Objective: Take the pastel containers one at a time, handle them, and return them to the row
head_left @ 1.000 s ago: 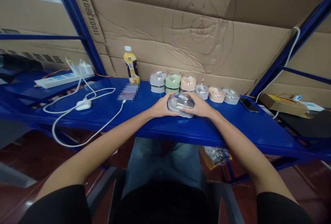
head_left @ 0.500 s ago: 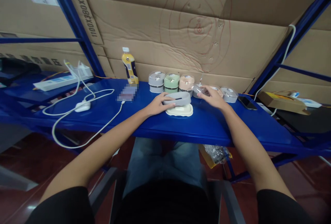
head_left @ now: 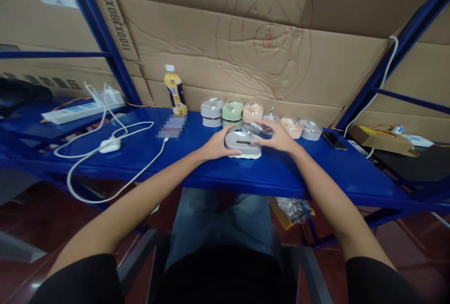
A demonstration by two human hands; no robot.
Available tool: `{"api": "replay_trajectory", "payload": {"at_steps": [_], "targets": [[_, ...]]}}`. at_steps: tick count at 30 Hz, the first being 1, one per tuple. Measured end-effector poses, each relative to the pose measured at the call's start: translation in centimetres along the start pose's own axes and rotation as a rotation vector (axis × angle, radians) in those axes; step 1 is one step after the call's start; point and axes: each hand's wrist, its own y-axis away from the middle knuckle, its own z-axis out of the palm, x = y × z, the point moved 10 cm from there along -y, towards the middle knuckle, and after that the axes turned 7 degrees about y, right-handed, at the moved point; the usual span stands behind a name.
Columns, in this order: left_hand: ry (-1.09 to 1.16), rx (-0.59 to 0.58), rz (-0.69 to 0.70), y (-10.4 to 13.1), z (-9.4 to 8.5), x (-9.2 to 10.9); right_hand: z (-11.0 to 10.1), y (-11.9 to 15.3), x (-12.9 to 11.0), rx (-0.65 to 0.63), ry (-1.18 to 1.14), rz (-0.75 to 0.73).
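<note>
On the blue table [head_left: 197, 173], a grey oval box body [head_left: 243, 143] with a slot in its front rests on a cream-coloured base [head_left: 251, 156]. My left hand [head_left: 214, 145] is wrapped round the box's left end, thumb low at the front and fingers behind. Between the fingers of my right hand [head_left: 279, 137] is a clear plastic lid [head_left: 258, 129], tilted over the right side of the grey body. Whether the lid touches the body I cannot tell. Just behind stand grey [head_left: 211, 112], green [head_left: 232, 113] and peach [head_left: 253, 111] lidded boxes.
More small boxes, one peach [head_left: 291, 127] and one grey [head_left: 309, 129], stand to the right beside a dark phone [head_left: 334, 140]. At left are a yellow drink bottle [head_left: 176, 91], a blurred-out device [head_left: 172, 127], and a white cable with its adapter [head_left: 110, 144].
The grey body has come down onto the cream base, with my left hand still round it. My right hand has moved left from the back row, bringing the clear lid over the body.
</note>
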Motion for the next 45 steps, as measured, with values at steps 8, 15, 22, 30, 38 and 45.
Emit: {"api": "replay_trajectory", "payload": {"at_steps": [8, 15, 22, 30, 38, 45], "targets": [[0.01, -0.033, -0.029, -0.1, 1.2, -1.3, 4.5, -0.3, -1.8, -0.151, 0.101, -0.081], [0.001, -0.056, -0.041, -0.1, 1.5, -1.0, 5.5, -0.1, -1.9, -0.201, 0.159, -0.091], [-0.023, -0.055, -0.055, 0.0, 1.3, -1.5, 5.6, 0.1, -2.3, -0.212, 0.178, -0.102], [-0.025, -0.073, -0.063, -0.1, 1.4, -2.1, 5.9, 0.2, -2.4, -0.259, 0.198, -0.085], [0.03, -0.019, -0.086, 0.3, 0.1, -1.8, 3.5, 0.1, -1.0, -0.187, 0.008, -0.085], [-0.013, 0.063, -0.082, 0.2, -1.0, -2.1, -11.4, 1.5, 6.8, 0.54, 0.244, 0.203]]}}
